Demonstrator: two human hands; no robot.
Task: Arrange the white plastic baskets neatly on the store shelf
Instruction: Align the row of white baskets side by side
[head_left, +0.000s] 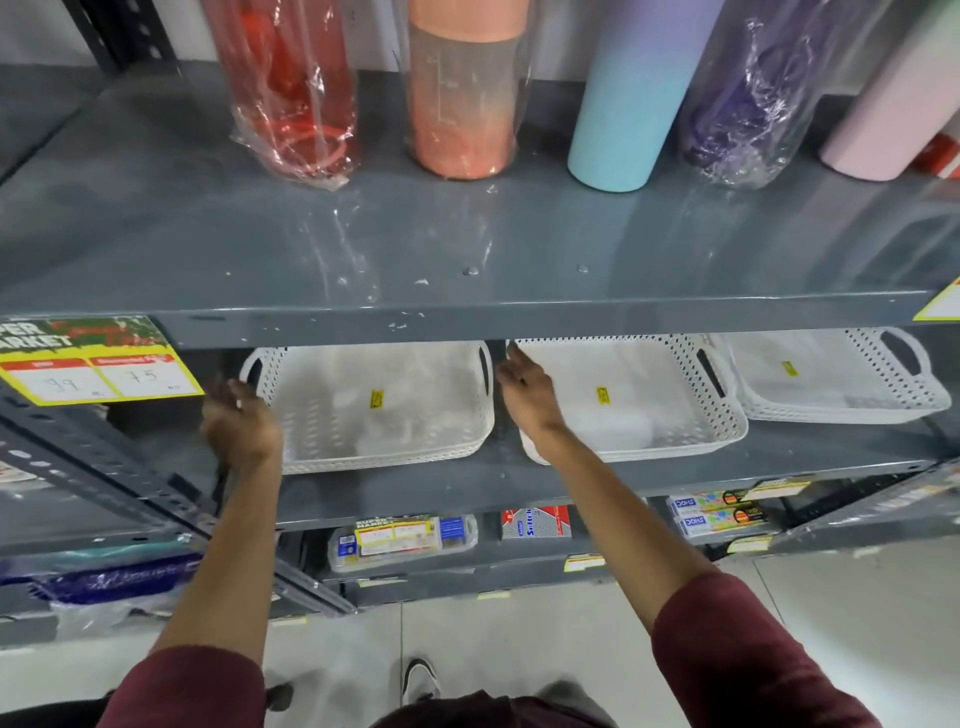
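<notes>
Three stacks of white perforated plastic baskets stand side by side on the grey middle shelf (467, 486). The left basket stack (384, 410) sits between my hands. My left hand (239, 421) is by its left handle, blurred, fingers loosely spread; whether it touches the handle is unclear. My right hand (524, 389) reaches into the gap between the left stack and the middle basket stack (639, 405), fingers extended near the middle stack's left rim. The right basket stack (841, 379) lies apart from both hands.
The grey upper shelf (415, 260) overhangs the baskets and carries several wrapped bottles (457, 93). A yellow price tag (93, 364) hangs at the left. Boxed goods (402, 540) sit on lower shelves. A slotted steel upright (130, 483) runs past my left arm.
</notes>
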